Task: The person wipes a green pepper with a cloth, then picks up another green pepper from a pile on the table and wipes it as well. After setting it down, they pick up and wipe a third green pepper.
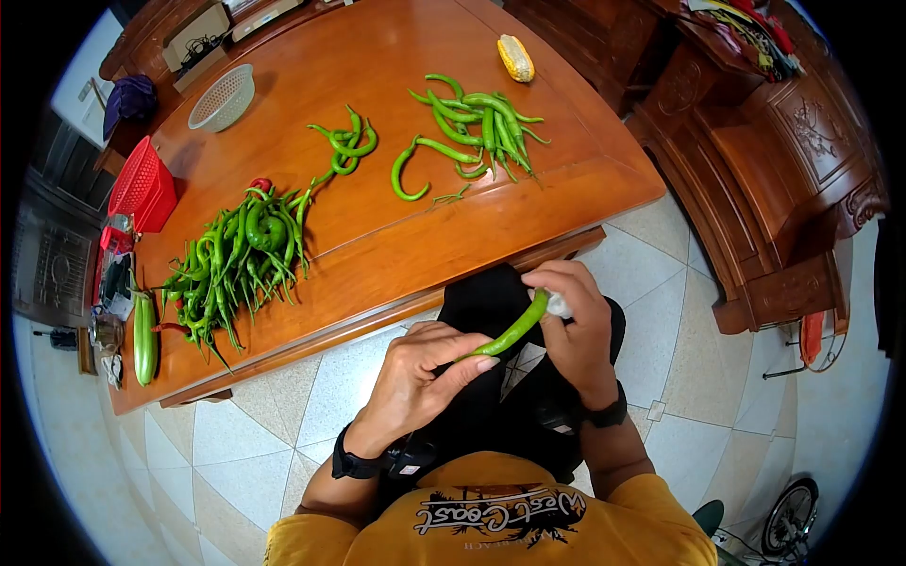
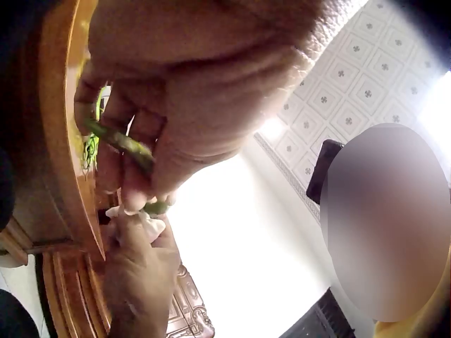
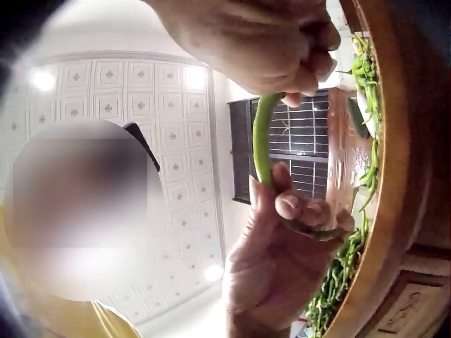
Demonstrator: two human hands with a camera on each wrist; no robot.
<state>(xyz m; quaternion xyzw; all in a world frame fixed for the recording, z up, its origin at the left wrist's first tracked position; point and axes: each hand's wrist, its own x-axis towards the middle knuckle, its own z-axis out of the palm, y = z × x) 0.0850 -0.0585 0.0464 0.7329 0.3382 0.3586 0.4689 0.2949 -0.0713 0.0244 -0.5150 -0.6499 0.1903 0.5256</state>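
A long green chili pepper point(image 1: 517, 332) is held over the lap, in front of the table edge. My left hand point(image 1: 420, 373) pinches one end between thumb and fingers; the left wrist view shows the pepper's thin part point(image 2: 121, 141) running across the fingers. At its other end, my right hand point(image 1: 578, 330) grips the pepper with a crumpled white tissue or cloth point(image 1: 558, 306) tucked against it. In the right wrist view the bare middle of the pepper point(image 3: 262, 137) curves between both hands.
On the wooden table point(image 1: 359, 245) lie a large pile of green chilies point(image 1: 236, 255), a smaller pile point(image 1: 491, 123), a few between point(image 1: 349, 146), and a corn cob point(image 1: 515, 58). A red basket point(image 1: 156, 189), white basket point(image 1: 224, 99) and green gourd point(image 1: 144, 338) sit leftward.
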